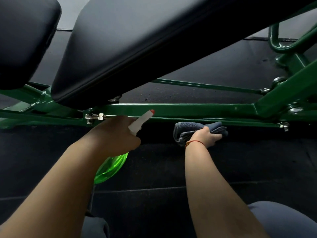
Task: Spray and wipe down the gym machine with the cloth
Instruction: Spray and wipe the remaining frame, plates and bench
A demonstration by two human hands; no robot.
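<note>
Gym machine (188, 109): one, green steel frame spanning left to right; near lower rail under the cloth.
Cloth (192, 130): one, blue-grey, folded, pressed to the near rail, right of centre.
Right hand (208, 137): fingers curled over the cloth, gripping it.
Spray bottle (111, 167): one, green body, white nozzle aimed at the rail, left of the cloth.
Left hand (116, 134): wrapped round the bottle neck; trigger finger hidden.
Pads (137, 40): two, black, far above the rail.
Progress: judged mid-task; cloth on the rail, finished areas not discernible; pads and far frame likely remain.
</note>
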